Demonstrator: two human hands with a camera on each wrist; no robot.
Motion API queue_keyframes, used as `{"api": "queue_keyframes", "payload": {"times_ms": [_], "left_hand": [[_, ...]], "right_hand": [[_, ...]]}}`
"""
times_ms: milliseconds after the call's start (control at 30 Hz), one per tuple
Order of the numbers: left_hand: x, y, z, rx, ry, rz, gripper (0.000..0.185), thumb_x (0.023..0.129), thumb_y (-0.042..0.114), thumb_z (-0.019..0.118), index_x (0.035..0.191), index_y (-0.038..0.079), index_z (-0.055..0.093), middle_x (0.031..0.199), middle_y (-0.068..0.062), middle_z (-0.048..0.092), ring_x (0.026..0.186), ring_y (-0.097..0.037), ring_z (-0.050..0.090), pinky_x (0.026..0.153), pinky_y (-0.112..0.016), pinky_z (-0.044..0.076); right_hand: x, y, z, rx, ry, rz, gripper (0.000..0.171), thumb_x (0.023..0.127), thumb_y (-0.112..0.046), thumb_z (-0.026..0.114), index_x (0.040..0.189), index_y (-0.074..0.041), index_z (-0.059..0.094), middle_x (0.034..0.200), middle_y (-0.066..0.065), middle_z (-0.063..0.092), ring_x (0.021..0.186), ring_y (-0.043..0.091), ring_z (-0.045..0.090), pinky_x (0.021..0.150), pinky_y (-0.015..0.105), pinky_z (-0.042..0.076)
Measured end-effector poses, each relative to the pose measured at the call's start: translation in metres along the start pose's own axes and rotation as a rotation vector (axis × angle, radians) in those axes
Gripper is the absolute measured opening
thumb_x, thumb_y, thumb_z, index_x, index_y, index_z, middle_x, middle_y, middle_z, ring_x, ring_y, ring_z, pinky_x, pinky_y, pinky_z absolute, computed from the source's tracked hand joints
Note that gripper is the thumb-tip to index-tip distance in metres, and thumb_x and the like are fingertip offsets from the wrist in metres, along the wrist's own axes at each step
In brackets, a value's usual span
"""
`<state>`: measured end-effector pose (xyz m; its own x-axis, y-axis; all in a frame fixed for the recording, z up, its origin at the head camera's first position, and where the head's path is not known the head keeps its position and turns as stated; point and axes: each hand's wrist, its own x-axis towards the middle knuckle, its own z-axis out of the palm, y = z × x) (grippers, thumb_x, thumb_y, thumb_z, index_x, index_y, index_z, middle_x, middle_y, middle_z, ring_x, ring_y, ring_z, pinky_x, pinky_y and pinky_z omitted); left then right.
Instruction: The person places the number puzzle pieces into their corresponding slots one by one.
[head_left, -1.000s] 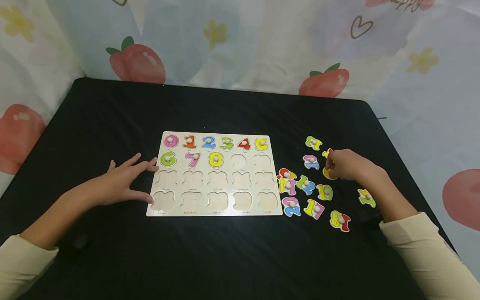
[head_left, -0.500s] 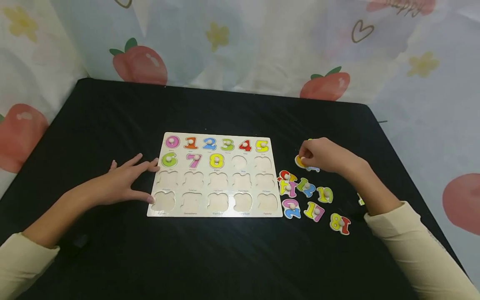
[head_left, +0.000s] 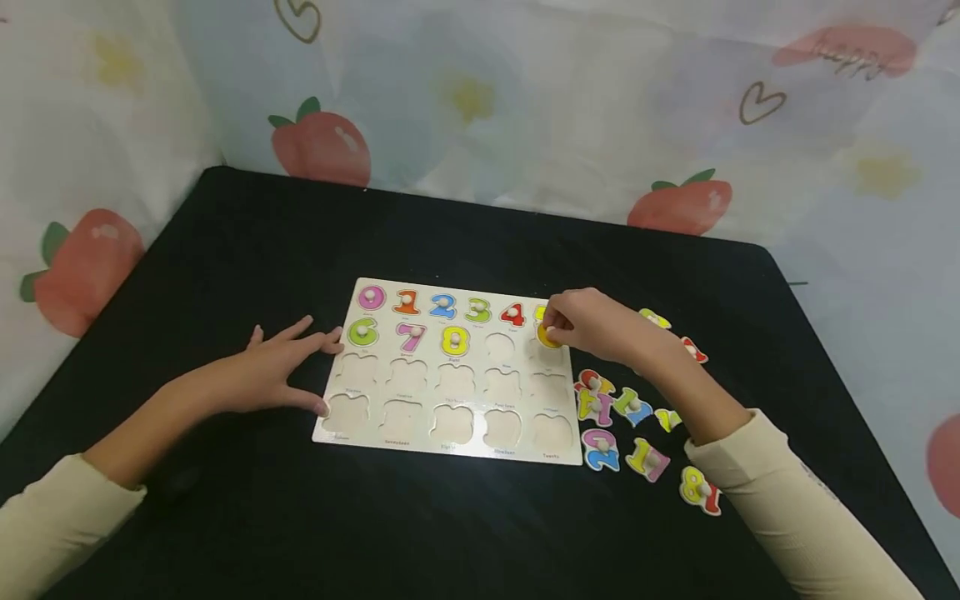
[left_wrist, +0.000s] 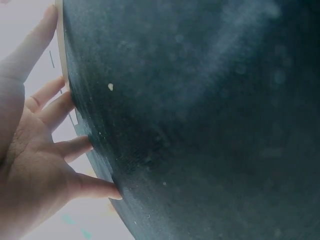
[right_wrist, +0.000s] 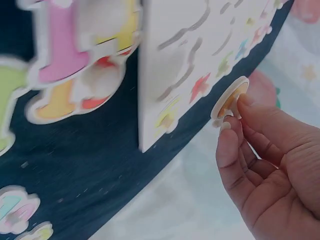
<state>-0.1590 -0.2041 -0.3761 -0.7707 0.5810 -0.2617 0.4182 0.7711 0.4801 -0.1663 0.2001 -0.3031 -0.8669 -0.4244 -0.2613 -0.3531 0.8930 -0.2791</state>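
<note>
A pale number puzzle board point(head_left: 427, 429) lies on the black table, its top row filled with coloured pieces 0 to 5. Below them sit a green 6 point(head_left: 363, 332), a pink 7 point(head_left: 411, 337) and a yellow 8 point(head_left: 454, 340); the other recesses visible are bare. My left hand point(head_left: 258, 375) has its fingers spread, thumb and fingertips against the board's left edge. Over the second row's right end, my right hand point(head_left: 596, 325) pinches an orange puzzle piece point(right_wrist: 232, 100) by its knob. In the right wrist view that piece is tilted, clear of the board. The hand partly covers the 5.
Right of the board lie several loose number pieces, among them a pink-and-blue 20 point(head_left: 601, 450), a 17 point(head_left: 647, 460) and an 18 point(head_left: 701, 490). Some overlap near the board's edge. A printed cloth point(head_left: 525, 125) hangs behind the black table point(head_left: 450, 533).
My right hand has carried the orange piece left from among the loose pieces to over the board. The left hand stays at the board's edge. The head view has shifted slightly.
</note>
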Motion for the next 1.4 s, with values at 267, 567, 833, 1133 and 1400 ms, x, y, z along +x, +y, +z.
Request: {"api": "queue_keyframes", "payload": {"times_ms": [267, 567, 833, 1133, 1400], "left_hand": [[0.031, 0.016, 0.006, -0.005, -0.055, 0.067, 0.091, 0.065, 0.060, 0.075, 0.139, 0.018, 0.044, 0.152, -0.007, 0.028, 0.141, -0.036, 0.005, 0.097, -0.073, -0.002], [0.009, 0.002, -0.005, 0.006, -0.001, 0.020, 0.090, 0.065, 0.062, 0.074, 0.136, 0.015, 0.046, 0.151, -0.013, 0.028, 0.139, -0.042, 0.005, 0.092, -0.078, 0.000], [0.001, 0.000, -0.003, -0.009, -0.002, -0.007, 0.088, 0.064, 0.059, 0.076, 0.135, 0.015, 0.047, 0.151, -0.015, 0.028, 0.139, -0.043, 0.004, 0.092, -0.078, -0.001], [0.000, -0.001, -0.002, 0.004, 0.000, -0.013, 0.090, 0.064, 0.061, 0.075, 0.136, 0.015, 0.047, 0.151, -0.015, 0.028, 0.138, -0.044, 0.005, 0.091, -0.078, 0.001], [-0.001, 0.000, -0.003, 0.005, 0.004, -0.009, 0.088, 0.065, 0.057, 0.077, 0.136, 0.014, 0.047, 0.150, -0.015, 0.028, 0.138, -0.045, 0.006, 0.091, -0.078, 0.001]], "right_hand": [[-0.022, 0.009, 0.010, 0.024, -0.006, 0.060, 0.010, 0.087, -0.008, 0.068, 0.095, -0.002, 0.066, 0.080, 0.001, 0.060, 0.072, 0.017, 0.054, 0.065, 0.027, 0.051], [0.015, -0.009, 0.008, 0.013, 0.042, -0.036, 0.008, 0.087, -0.003, 0.065, 0.095, -0.004, 0.067, 0.087, 0.004, 0.060, 0.075, 0.019, 0.053, 0.068, 0.029, 0.050], [0.025, -0.013, 0.015, 0.035, 0.041, -0.054, 0.011, 0.088, -0.005, 0.066, 0.099, -0.004, 0.066, 0.089, 0.005, 0.060, 0.080, 0.020, 0.054, 0.072, 0.029, 0.051], [0.029, -0.014, 0.019, 0.027, 0.066, -0.079, 0.015, 0.088, -0.004, 0.065, 0.102, -0.001, 0.066, 0.092, 0.007, 0.061, 0.081, 0.021, 0.055, 0.072, 0.029, 0.051], [0.033, -0.018, 0.022, 0.060, 0.033, -0.019, 0.011, 0.087, -0.014, 0.068, 0.086, -0.005, 0.062, 0.071, 0.002, 0.053, 0.066, 0.017, 0.050, 0.057, 0.026, 0.042]]}}
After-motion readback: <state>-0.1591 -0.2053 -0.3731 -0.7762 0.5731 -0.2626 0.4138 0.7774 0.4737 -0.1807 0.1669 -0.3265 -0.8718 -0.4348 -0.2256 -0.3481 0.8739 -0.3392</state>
